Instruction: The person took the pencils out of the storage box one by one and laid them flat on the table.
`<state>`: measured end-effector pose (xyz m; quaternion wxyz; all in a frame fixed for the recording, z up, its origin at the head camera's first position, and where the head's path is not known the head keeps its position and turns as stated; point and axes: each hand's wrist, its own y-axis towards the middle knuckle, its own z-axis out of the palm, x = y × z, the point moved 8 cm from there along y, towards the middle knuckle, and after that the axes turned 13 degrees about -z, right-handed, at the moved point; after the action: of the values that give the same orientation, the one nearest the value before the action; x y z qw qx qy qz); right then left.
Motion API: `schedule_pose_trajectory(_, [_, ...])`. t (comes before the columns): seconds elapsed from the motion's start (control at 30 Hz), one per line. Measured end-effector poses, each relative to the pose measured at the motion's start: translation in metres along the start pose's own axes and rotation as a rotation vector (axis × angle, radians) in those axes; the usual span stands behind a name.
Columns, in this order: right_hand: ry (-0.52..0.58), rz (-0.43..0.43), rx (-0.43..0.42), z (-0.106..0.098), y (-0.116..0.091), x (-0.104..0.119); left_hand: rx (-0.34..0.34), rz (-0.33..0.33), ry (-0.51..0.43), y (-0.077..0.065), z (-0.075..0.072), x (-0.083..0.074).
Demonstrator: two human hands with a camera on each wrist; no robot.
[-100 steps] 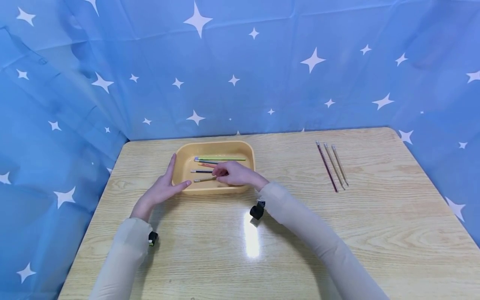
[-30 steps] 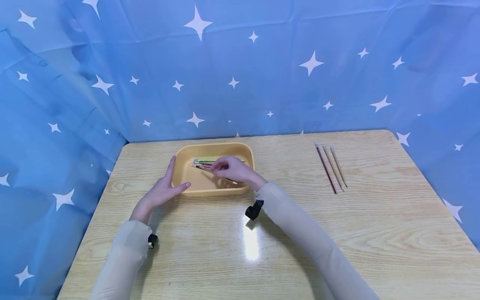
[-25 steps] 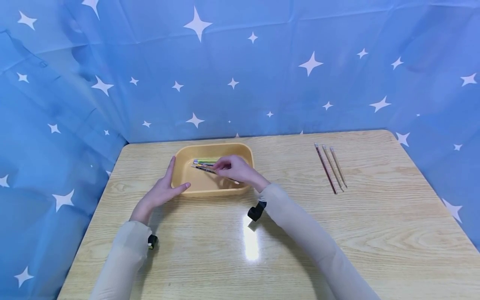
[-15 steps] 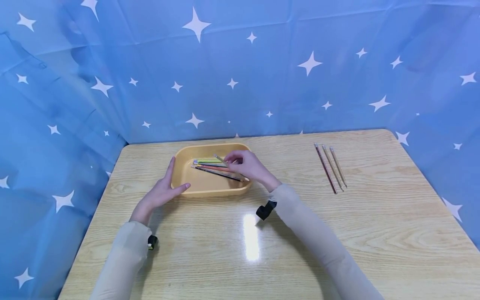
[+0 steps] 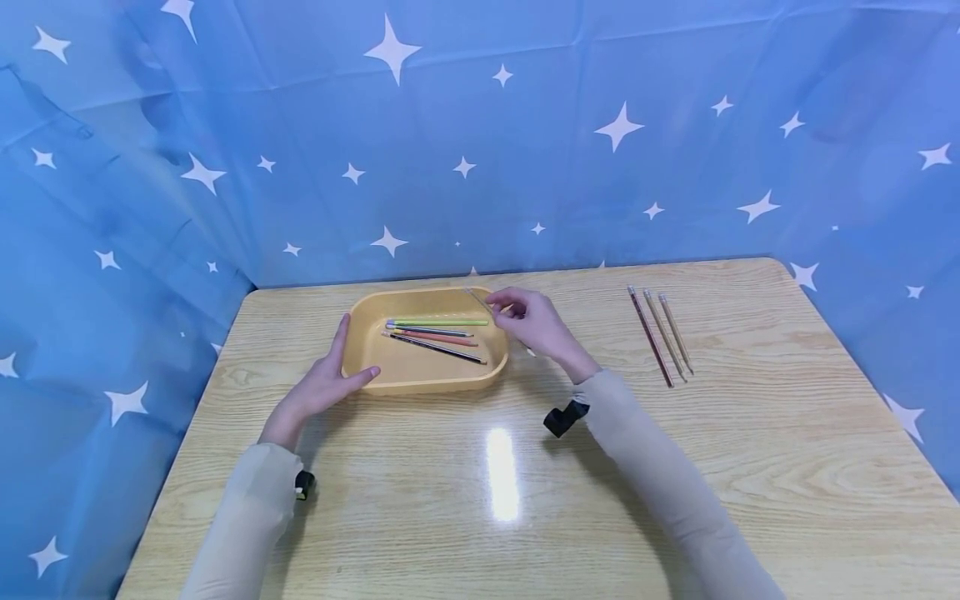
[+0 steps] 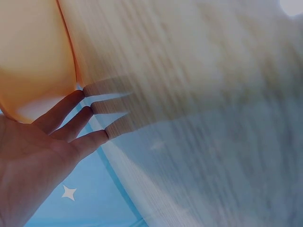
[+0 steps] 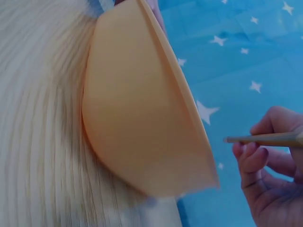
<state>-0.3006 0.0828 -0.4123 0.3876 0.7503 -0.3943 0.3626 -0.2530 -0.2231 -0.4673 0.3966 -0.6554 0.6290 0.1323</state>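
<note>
In the head view my left hand lies at the left end of a tan plastic tray, its fingers straight along the outer wall and its thumb at the front rim. My right hand pinches a light wood-coloured pencil between thumb and fingers, above the tray's right end. In the right wrist view that pencil's tip end points toward the tray rim. Inside the tray lie a lime green pencil, a red pencil, a black pencil and a dark one between.
Three pencils lie side by side on the wooden table to the right: a dark red pencil and two gold-toned pencils. A blue star-patterned cloth hangs behind and at the sides of the table.
My right hand has picked the wood-coloured pencil out of the tray and carried it up and rightward. The black pencil lies slanted now, closer to the others. My left hand stays put.
</note>
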Motion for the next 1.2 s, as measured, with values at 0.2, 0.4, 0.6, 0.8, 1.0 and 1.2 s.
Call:
schedule_pose_trajectory(0.2, [-0.042, -0.003, -0.05, -0.027, -0.01, -0.011, 0.003, -0.002, -0.003, 0.0, -0.001, -0.001])
schedule_pose_trajectory(0.4, [-0.124, 0.014, -0.015, -0.044, -0.023, -0.024, 0.009, 0.004, -0.011, 0.0, 0.0, 0.0])
schedule_pose_trajectory(0.6, [-0.166, 0.032, 0.05, -0.059, -0.038, -0.038, 0.01, 0.009, -0.015, 0.0, -0.001, 0.0])
schedule_pose_trajectory(0.8, [-0.214, 0.053, 0.054, -0.08, -0.054, -0.052, 0.017, 0.014, -0.022, -0.001, -0.001, -0.002])
schedule_pose_trajectory(1.0, [-0.242, 0.063, 0.02, -0.102, -0.069, -0.064, 0.023, 0.007, -0.038, -0.001, 0.0, -0.001])
schedule_pose_trajectory(1.2, [-0.259, 0.085, -0.005, -0.124, -0.084, -0.069, 0.018, -0.003, -0.037, 0.0, 0.001, 0.001])
